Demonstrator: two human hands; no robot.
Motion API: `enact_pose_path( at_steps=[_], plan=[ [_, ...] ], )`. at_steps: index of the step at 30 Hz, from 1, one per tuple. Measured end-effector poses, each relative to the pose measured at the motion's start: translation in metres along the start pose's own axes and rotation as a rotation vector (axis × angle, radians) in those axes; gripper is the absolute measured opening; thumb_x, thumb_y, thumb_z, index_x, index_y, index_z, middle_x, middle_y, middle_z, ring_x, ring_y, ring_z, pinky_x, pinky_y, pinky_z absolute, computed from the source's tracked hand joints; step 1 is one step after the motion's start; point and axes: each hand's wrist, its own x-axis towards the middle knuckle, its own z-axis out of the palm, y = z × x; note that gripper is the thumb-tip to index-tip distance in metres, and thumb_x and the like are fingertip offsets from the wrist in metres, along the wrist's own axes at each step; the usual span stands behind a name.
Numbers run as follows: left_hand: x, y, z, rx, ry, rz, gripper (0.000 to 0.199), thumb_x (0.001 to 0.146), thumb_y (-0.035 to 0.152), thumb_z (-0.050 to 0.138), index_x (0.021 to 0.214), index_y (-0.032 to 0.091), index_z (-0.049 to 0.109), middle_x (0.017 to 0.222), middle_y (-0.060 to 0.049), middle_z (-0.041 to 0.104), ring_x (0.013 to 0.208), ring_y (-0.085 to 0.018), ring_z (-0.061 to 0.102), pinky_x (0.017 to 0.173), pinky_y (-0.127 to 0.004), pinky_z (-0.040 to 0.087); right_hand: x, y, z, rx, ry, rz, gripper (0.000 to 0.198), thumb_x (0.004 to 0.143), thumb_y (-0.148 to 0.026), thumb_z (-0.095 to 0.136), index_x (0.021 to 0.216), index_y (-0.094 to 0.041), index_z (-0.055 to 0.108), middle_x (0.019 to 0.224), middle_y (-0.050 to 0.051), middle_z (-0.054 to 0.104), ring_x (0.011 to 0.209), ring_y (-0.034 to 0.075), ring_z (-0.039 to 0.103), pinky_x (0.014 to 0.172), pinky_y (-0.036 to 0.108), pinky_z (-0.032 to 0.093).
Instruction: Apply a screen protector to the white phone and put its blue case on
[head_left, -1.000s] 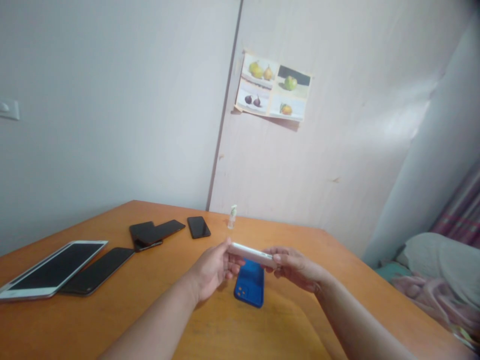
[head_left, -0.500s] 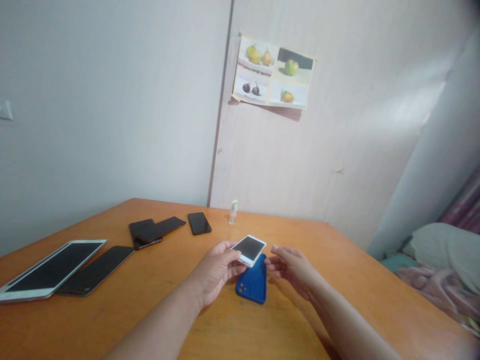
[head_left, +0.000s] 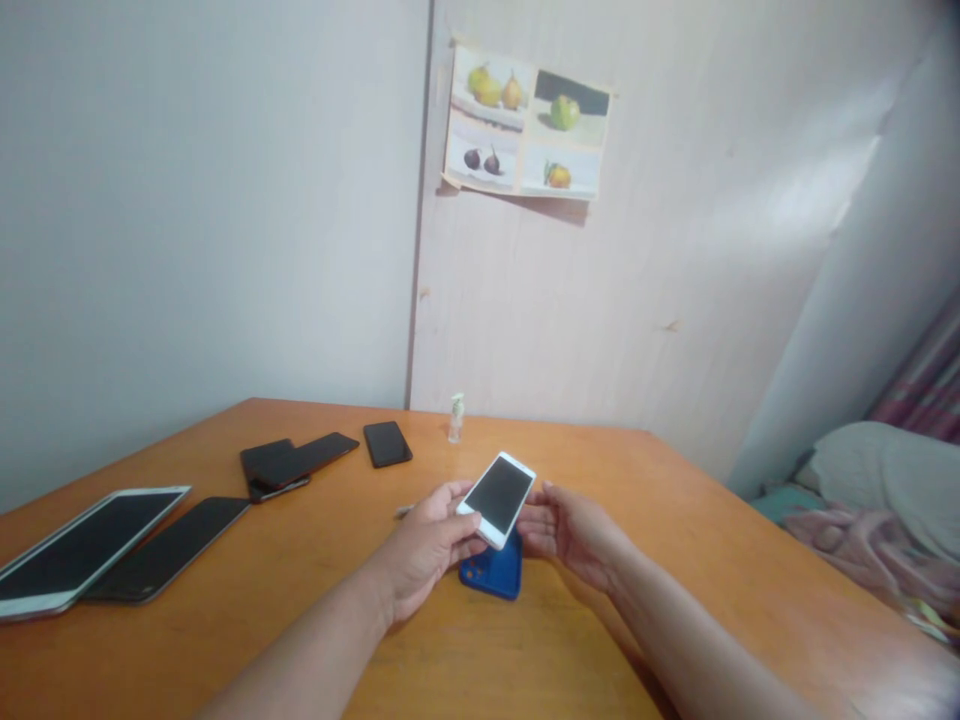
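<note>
My left hand point(head_left: 431, 545) grips a white smartphone point(head_left: 501, 495) by its left edge, thumb on the front near the lower left corner. The phone's dark screen faces up and tilts toward me. Close by the phone's right edge is my right hand point(head_left: 574, 530), its fingers stretched out and apart; whether the fingertips touch the phone I cannot tell. Beneath the phone, a blue phone case point(head_left: 495, 578) lies on the table with its camera holes at the near left. The phone hides the case's upper part.
On the orange wooden table point(head_left: 420, 660), a white tablet point(head_left: 90, 550) and several dark phones, such as a small black one point(head_left: 388, 444), lie to the left. A small clear bottle point(head_left: 456, 420) stands at the back. Bedding point(head_left: 877, 510) is at the right.
My left hand has raised and tilted the white phone so its screen faces me more. The right hand has come closer to the phone's edge. The view has shifted slightly right.
</note>
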Motion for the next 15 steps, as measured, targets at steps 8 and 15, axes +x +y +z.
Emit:
enact_pose_path(
  at_steps=[8,15],
  plan=[
    [-0.002,-0.002,0.004,0.034,-0.024,0.052,0.043,0.085,0.028,0.072,0.122,0.019,0.052,0.114,-0.009,0.066,0.096,-0.016,0.065,0.088,-0.030,0.051,-0.012,0.017,0.020,0.007,-0.256,-0.046,0.027,0.090,-0.031,0.064,0.108,-0.011,0.067,0.100,0.014,0.075,0.082,0.016,0.072,0.066,0.022,0.059],
    [0.004,-0.015,0.001,0.540,0.230,0.321,0.065,0.076,0.043,0.077,0.129,0.021,0.047,0.119,-0.012,0.063,0.092,-0.021,0.063,0.082,-0.033,0.048,-0.006,0.010,0.015,0.042,-0.080,-0.165,0.008,0.085,-0.020,0.067,0.090,-0.014,0.067,0.090,0.010,0.076,0.076,0.016,0.071,0.067,0.024,0.060]
  ],
)
